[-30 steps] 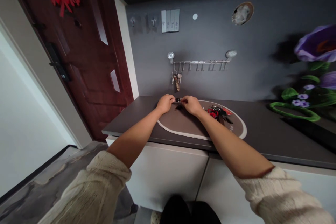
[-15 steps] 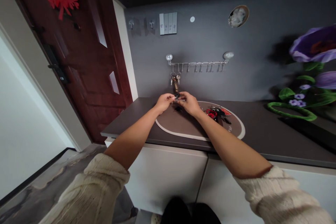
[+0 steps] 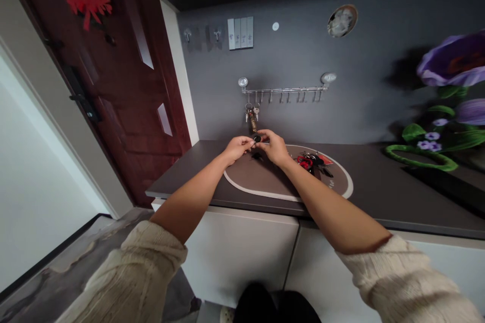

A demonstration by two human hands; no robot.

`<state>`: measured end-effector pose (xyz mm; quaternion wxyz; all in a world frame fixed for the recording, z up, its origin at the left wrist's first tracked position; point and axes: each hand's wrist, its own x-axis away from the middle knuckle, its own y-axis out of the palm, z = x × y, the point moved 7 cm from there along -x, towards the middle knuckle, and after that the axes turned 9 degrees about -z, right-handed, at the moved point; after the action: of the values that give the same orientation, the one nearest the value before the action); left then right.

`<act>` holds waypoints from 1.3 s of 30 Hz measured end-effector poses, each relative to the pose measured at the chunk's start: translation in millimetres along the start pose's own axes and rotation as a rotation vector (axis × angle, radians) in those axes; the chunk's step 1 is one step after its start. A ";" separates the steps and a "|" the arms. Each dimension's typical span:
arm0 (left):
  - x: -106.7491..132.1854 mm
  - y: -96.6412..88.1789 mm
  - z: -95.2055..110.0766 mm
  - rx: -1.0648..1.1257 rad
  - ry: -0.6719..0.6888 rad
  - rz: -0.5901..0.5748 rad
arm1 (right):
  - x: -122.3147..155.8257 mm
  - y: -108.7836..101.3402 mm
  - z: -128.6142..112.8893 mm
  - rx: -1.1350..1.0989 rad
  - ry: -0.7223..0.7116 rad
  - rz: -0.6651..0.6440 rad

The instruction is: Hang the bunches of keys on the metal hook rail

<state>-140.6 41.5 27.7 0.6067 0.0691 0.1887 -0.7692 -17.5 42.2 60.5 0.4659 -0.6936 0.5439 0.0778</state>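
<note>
Over the left part of the oval brown mat [image 3: 261, 184], my two hands meet at a small black key [image 3: 257, 138] with a round head and a thin silver ring. My left hand [image 3: 238, 149] pinches its silver side between thumb and fingertips. On the black side, my right hand [image 3: 275, 148] holds it with thumb and fingers. Just behind hangs a key bunch with a brown tag [image 3: 253, 122], on the left end of the hook rail [image 3: 286, 91]. A small dark item [image 3: 257, 156] lies on the mat beneath my hands, too unclear to name.
Right of my hands, a pile of keys [image 3: 312, 162] with red and black parts lies on the mat. Purple artificial flowers [image 3: 450, 63] and a long black object [image 3: 449, 192] occupy the counter's right side. A dark red door [image 3: 125, 86] stands at left.
The black key shows more plainly between my fingertips, its round head turned more toward me. Both hands stay in nearly the same place, and the view has shifted slightly.
</note>
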 end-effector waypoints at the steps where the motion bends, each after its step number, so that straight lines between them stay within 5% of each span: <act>1: 0.0 0.1 -0.2 0.014 -0.001 -0.005 | 0.2 -0.8 -1.8 0.016 -0.015 0.000; 12: 2.1 1.4 -6.9 0.346 -0.122 -0.048 | 1.4 -7.9 -21.6 0.193 -0.184 -0.008; 19: 5.6 7.9 -5.6 0.466 -0.161 -0.131 | 0.2 -10.4 -19.9 0.043 -0.190 -0.049; 25: 7.3 8.6 -3.1 0.479 -0.153 -0.140 | -5.5 -4.2 -4.4 -0.266 -0.097 -0.072; 32: 4.3 5.0 -1.3 0.347 -0.092 -0.047 | 0.0 5.5 10.6 -0.695 0.171 -0.048; 39: 0.5 0.5 -0.6 0.181 -0.019 0.019 | 3.0 0.6 17.5 -0.820 0.263 0.073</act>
<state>-140.3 41.1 26.9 0.6070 0.1182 0.1122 -0.7778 -9.8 53.0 48.6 0.0753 -0.8057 0.5468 0.2149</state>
